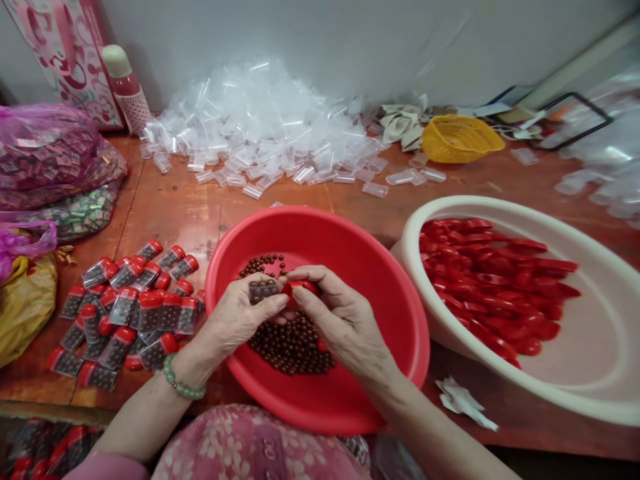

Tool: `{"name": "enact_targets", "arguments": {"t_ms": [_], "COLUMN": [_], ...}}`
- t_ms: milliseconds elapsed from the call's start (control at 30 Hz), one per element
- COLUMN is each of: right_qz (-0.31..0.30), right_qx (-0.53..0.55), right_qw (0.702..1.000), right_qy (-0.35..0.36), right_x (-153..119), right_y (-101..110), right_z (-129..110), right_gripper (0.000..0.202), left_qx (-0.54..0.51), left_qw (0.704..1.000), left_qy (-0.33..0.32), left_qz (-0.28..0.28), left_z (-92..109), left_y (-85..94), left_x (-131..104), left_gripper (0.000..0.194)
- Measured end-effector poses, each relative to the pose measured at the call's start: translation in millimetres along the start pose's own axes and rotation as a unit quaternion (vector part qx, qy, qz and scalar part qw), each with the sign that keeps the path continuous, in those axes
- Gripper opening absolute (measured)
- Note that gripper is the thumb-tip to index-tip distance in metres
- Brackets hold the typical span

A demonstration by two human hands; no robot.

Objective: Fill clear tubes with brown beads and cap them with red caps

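My left hand [239,313] is closed around a small clear plastic box [263,289] with dark brown balls inside. A red cap [301,287] sits in the fingers of my right hand [340,320], up against the box's end; whether it is seated there I cannot tell. Both hands are above a red basin [400,313]. Loose brown balls [293,347] lie in a heap on the basin's floor, partly hidden by my hands. To the left, several filled boxes with red caps [150,312] are piled on the table.
Empty clear boxes [270,127] form a large heap at the back. A white basin [565,383] holding red caps [490,280] stands at right. Nearby are a yellow basket [460,140], crumpled tissue [465,400], a bottle [129,93] and filled plastic bags [50,153] on the wooden table [170,213].
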State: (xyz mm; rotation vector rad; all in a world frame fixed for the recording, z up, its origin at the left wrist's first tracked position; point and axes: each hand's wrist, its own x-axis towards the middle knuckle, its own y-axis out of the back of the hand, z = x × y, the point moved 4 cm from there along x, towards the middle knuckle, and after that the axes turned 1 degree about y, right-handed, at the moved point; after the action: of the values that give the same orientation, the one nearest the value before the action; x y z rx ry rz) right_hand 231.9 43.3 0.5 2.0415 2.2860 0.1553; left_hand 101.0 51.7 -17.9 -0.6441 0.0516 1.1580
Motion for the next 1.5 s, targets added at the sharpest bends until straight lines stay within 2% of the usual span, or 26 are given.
{"name": "enact_targets", "arguments": {"t_ms": [167,267,333,433,533,767,967,1033,1167,1233,1300,1400,1500], "right_qz": [0.015,0.050,0.065,0.052,0.019,0.025,-0.027,-0.046,-0.071,-0.052,-0.019,0.000,0.014], "right_qx": [0.060,0.047,0.036,0.032,0.033,0.079,0.100,0.084,-0.004,-0.012,0.018,0.041,0.025], "right_qw": [0.998,0.998,0.997,0.995,0.994,0.990,0.988,0.990,0.997,0.999,1.000,0.999,0.999], "right_qy": [-0.022,-0.007,-0.021,-0.075,-0.107,-0.111,-0.113,-0.101,-0.007,0.013,0.003,-0.005,0.020], "right_x": [3,13,18,21,20,21,22,25,34,38,41,40,37], "right_y": [-12,-1,9,18,16,17,18,20,20,20,19,17,16], "right_z": [2,2,7,21,29,24,21,16,-1,-6,-6,-4,-4], "right_gripper": [0.024,0.026,0.027,0.031,0.035,0.040,0.040,0.037,0.029,0.026,0.023,0.020,0.020], "left_qx": [-0.028,-0.035,-0.060,-0.094,-0.079,-0.089,-0.070,-0.067,-0.062,-0.055,-0.055,-0.062,-0.066], "left_qw": [0.999,0.998,0.994,0.991,0.993,0.993,0.995,0.994,0.990,0.987,0.984,0.982,0.983], "left_qy": [-0.009,0.027,0.055,0.059,0.054,0.045,0.039,0.047,0.062,0.063,0.068,0.072,0.068], "left_qz": [-0.014,-0.054,-0.075,-0.072,-0.076,-0.057,-0.065,-0.077,-0.113,-0.135,-0.157,-0.166,-0.155], "left_z": [-1,-2,-3,-4,-6,-5,-6,-7,-8,-8,-9,-11,-13], "left_y": [0.5,1.1,1.6,3.8,4.0,3.0,3.3,3.0,2.3,2.5,2.8,3.6,4.2], "left_x": [0,-2,-3,-4,-3,-1,-1,-2,-3,-4,-4,-4,-3], "left_gripper": [0.044,0.044,0.047,0.054,0.053,0.048,0.047,0.048,0.046,0.036,0.032,0.037,0.041]}}
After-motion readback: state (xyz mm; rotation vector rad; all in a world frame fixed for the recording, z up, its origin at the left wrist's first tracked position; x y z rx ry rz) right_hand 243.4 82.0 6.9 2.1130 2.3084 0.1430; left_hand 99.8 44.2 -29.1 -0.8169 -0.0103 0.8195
